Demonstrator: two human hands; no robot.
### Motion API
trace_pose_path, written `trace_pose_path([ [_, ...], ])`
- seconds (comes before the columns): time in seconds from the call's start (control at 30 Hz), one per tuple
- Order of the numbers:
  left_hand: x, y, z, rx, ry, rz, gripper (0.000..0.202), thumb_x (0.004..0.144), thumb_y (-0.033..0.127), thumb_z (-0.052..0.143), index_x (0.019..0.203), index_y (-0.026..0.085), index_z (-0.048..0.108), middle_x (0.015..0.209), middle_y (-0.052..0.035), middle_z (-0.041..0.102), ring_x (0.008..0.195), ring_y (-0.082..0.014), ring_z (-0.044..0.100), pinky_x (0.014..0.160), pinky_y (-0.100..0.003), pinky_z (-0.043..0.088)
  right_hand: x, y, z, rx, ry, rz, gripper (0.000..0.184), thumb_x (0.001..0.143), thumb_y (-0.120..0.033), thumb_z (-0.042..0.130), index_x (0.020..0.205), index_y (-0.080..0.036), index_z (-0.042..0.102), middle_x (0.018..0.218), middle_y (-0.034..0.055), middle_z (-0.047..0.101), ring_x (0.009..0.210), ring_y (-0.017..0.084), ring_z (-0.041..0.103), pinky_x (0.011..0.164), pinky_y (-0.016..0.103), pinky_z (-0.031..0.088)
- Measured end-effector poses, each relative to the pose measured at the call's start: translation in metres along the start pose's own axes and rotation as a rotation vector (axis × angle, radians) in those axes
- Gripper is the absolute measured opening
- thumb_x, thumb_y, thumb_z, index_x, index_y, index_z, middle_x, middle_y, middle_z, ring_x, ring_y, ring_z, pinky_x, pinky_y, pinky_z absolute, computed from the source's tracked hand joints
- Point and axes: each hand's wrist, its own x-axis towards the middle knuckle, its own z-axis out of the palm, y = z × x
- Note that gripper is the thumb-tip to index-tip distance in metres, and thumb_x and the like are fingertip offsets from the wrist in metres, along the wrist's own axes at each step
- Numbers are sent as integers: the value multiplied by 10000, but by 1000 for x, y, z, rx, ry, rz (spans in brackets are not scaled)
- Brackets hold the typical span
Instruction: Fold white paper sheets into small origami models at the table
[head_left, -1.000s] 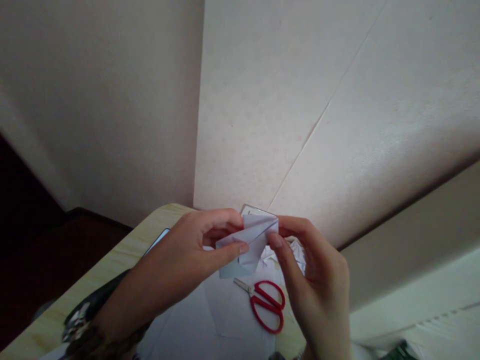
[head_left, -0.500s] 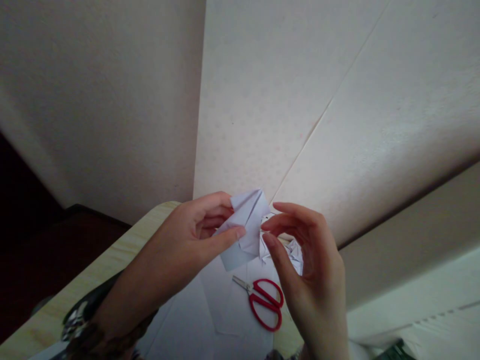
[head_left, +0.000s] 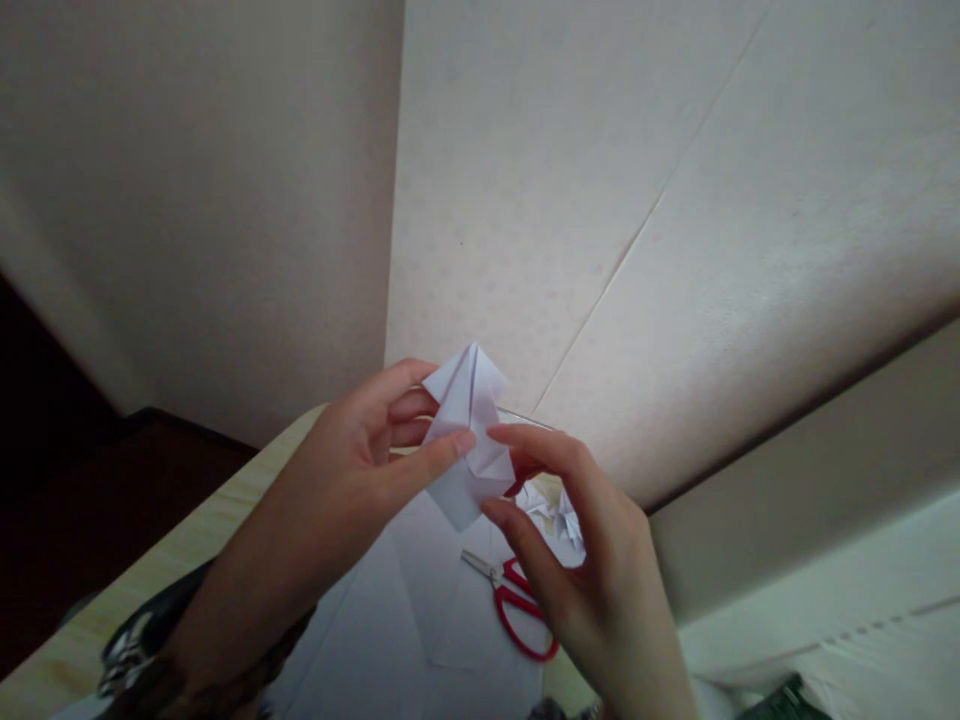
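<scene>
A folded white paper piece (head_left: 471, 440) is held up in the air above a light wooden table (head_left: 217, 530). My left hand (head_left: 360, 480) pinches its left side between thumb and fingers. My right hand (head_left: 577, 580) grips its lower right part with thumb and forefinger. The paper stands with one pointed corner up and another pointing down. Both hands hover over white sheets (head_left: 405, 620) lying on the table.
Red-handled scissors (head_left: 514, 600) lie on the white sheets, partly behind my right hand. A crumpled or folded white paper (head_left: 559, 515) sits near the wall. Pale walls meet in a corner behind the table. A dark patterned sleeve (head_left: 150, 650) shows at lower left.
My left hand has turned the folded paper so a corner points up and raised it. My right hand let go for a moment, then took hold of its lower right part again.
</scene>
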Motion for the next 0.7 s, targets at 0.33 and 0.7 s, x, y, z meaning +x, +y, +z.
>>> trace_pose_path([
  [0.33, 1, 0, 1, -37, 26, 4, 273, 688, 166, 693, 948, 217, 627, 737, 39, 698, 649, -121, 668, 546, -141, 510, 2, 1, -3, 39, -90, -10, 238, 853, -125, 600, 1063, -235, 572, 987, -9, 554, 884, 98, 564, 775, 188, 449],
  [0.7, -1, 3, 0, 48, 25, 4, 339, 705, 218, 674, 1039, 221, 614, 831, 3, 717, 782, -188, 690, 585, -193, 518, -1, 1, -4, -32, -81, -25, 326, 831, -89, 601, 1102, -260, 550, 1067, 19, 479, 985, 135, 535, 855, 225, 476],
])
